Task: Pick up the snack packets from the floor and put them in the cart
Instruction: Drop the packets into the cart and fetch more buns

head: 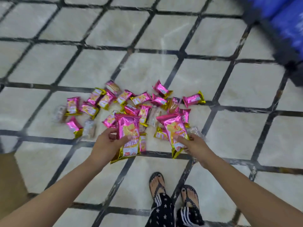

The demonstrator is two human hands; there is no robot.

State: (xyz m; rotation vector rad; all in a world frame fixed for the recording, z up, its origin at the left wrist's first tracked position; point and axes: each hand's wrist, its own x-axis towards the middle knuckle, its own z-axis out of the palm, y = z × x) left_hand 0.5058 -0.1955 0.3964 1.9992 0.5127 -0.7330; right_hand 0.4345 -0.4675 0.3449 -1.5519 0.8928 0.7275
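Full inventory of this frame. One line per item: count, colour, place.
pink and gold foil snack packets: roughly two dozen, pink with gold ends, heaped on the floor mid-frame
clear-wrapped snack packets: a few, see-through, among the heap; blurred
left-held pink and gold foil packet: one, above the heap
right-held pink and gold foil packet: one, above the heap
tiled floor: cream, dark joints, throughout
blurred blue object: one, top right; maybe the cart
brown flat object: one, left edge
black sandals: two, bottom centre
star-print trousers: black, bottom centre
left hand: fingers grip its packet
right hand: fingers grip its packet
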